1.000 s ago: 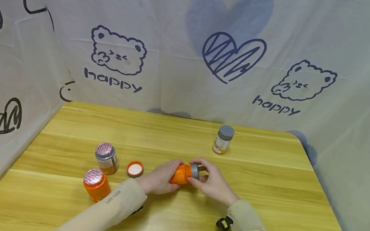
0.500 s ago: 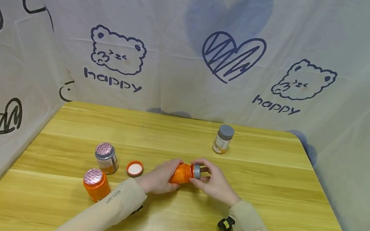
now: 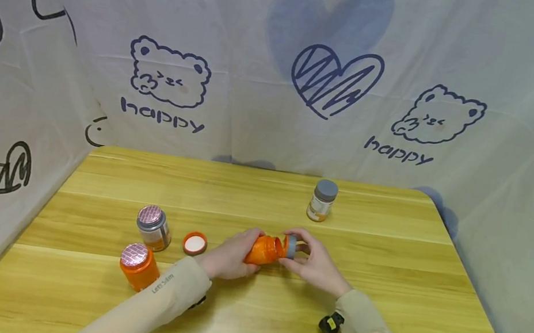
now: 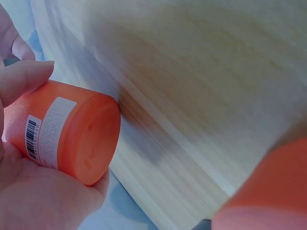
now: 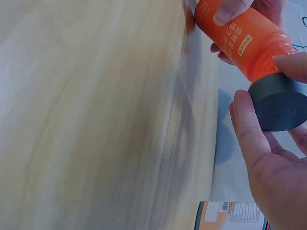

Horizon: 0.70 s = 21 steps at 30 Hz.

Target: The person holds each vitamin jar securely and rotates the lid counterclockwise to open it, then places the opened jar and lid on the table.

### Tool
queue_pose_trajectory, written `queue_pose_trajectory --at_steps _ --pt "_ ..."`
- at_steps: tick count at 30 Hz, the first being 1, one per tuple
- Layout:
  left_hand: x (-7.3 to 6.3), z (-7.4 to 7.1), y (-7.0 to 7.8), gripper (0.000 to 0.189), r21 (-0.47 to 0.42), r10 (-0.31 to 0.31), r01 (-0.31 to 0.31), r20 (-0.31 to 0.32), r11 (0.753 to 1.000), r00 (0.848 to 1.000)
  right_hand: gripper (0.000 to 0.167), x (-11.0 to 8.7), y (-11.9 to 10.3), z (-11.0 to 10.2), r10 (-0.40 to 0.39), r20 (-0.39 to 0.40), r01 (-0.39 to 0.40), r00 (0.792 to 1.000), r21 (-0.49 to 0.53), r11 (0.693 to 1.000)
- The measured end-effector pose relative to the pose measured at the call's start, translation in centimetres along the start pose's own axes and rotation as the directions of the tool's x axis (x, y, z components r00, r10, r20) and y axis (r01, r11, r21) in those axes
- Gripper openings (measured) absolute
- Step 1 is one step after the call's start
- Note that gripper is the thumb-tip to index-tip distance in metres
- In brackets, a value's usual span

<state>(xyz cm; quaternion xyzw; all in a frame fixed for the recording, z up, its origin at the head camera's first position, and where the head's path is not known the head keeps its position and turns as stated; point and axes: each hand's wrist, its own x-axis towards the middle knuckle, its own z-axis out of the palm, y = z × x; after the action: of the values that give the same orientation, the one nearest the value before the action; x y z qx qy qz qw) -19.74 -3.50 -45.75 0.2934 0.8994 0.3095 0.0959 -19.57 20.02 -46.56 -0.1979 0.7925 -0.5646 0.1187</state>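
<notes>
My left hand (image 3: 230,254) grips an orange bottle (image 3: 262,251) around its body. The bottle lies tilted on its side, its mouth facing right, and its barcode label and base show in the left wrist view. With thumb and fingers, my right hand (image 3: 316,263) pinches a grey cap (image 3: 291,246) by its rim. A small gap separates the cap from the bottle's mouth in the head view, and the cap's orange inner side shows. In the right wrist view the cap (image 5: 278,103) overlaps the bottle's neck (image 5: 268,62).
An orange jar (image 3: 139,267) and a silver-grey jar (image 3: 154,228), both with pink patterned tops, stand at the left. Between them and my left hand lies an upturned cap (image 3: 195,243) with a white liner. A grey-capped jar (image 3: 321,201) stands at the back of the wooden table (image 3: 392,239).
The grey cap has come off the bottle's mouth and shifted right with my right hand. My left hand and the bottle have stayed in place.
</notes>
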Motion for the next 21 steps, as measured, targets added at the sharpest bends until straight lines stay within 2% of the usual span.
queue_pose_trajectory --at_steps 10,21 --pt "0.0 0.0 0.0 0.056 -0.007 -0.014 0.014 0.008 1.0 1.0 0.065 -0.5 0.4 -1.0 0.057 -0.075 -0.055 0.996 0.026 0.998" --pt "-0.1 -0.1 0.1 0.055 -0.007 -0.009 0.009 0.006 1.0 1.0 0.063 -0.9 1.1 -2.1 0.06 -0.17 -0.059 0.984 0.008 0.998"
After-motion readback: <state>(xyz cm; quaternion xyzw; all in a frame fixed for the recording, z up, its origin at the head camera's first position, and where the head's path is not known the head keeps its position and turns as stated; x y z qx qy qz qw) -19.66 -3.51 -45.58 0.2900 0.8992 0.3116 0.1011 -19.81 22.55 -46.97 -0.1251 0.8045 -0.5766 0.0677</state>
